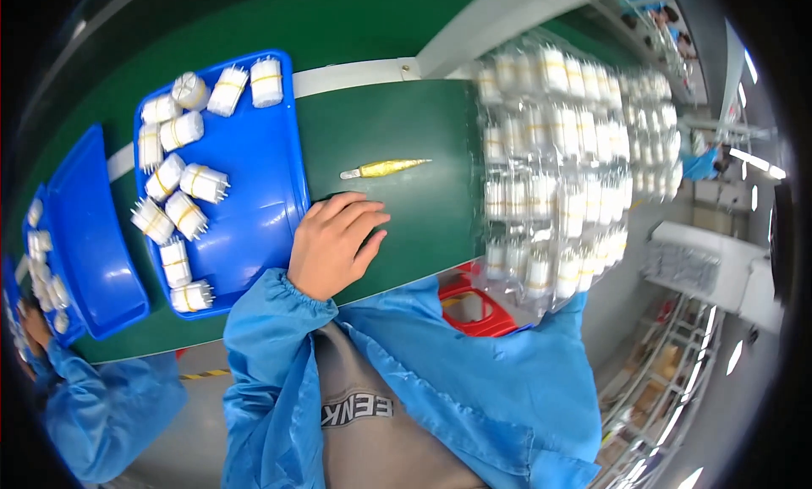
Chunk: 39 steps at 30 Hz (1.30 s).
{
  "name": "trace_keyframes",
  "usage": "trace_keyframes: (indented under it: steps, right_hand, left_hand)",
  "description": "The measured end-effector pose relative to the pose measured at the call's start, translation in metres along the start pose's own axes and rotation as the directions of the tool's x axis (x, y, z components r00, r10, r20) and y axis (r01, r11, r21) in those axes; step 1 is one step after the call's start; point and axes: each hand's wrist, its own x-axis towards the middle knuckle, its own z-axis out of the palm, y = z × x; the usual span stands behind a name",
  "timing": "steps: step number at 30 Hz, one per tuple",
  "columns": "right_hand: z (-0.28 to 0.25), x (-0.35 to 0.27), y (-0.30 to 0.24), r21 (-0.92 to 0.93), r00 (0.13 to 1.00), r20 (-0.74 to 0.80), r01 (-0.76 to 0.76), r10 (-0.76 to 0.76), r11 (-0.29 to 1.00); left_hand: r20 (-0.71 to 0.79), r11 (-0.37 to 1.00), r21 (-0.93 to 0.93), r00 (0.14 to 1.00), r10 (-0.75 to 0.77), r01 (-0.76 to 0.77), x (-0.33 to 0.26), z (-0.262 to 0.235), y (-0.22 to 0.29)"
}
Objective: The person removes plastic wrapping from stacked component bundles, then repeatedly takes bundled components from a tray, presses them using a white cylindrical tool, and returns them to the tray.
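Observation:
My left hand (334, 244) rests palm down on the green tabletop (406, 227), its fingers spread and holding nothing. Its fingertips lie close to the right rim of a blue tray (245, 260). A slim, pointed yellow tool (385, 168) with a pale blunt end lies just beyond them. White cylindrical parts (203, 183) with tan bands and thin pins lie scattered in the tray, mostly on its left side. On the right, clear plastic packs (554, 163) full of similar white cylinders fill the space. My right sleeve (558, 345) reaches their lower edge; the hand there is hidden.
A second blue tray (97, 244) stands farther left, with more white parts (46, 273) beside it. At the far left are another person's hand (35, 326) and blue sleeve (110, 404). A red stool (478, 313) is below the table edge. A grey post (482, 19) rises behind.

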Motion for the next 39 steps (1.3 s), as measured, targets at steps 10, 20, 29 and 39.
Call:
trace_keyframes:
  steps: [10, 20, 29, 39]
  right_hand:
    - [-0.057, 0.038, 0.021, -0.055, 0.976, 0.012, 0.218, -0.218, 0.974]
    - [-0.006, 0.039, 0.038, 0.014, 0.962, -0.081, 0.264, -0.262, 0.964]
    - [-0.011, 0.022, 0.151, 0.041, 0.912, -0.382, -0.141, 0.146, 0.989]
    - [0.036, -0.114, 0.057, 0.22, 0.957, -0.06, -0.265, 0.284, 0.939]
  left_hand:
    - [-0.013, 0.995, -0.1, 1.0, -0.019, 0.018, 0.011, 0.005, -0.001]
    - [0.046, 0.998, -0.05, 0.998, -0.046, 0.049, 0.012, 0.002, 0.001]
    - [0.101, 1.0, 0.01, 0.995, 0.007, -0.008, 0.022, 0.002, 0.006]
    - [0.177, 0.986, 0.065, 0.974, 0.14, -0.153, 0.024, 0.01, 0.023]
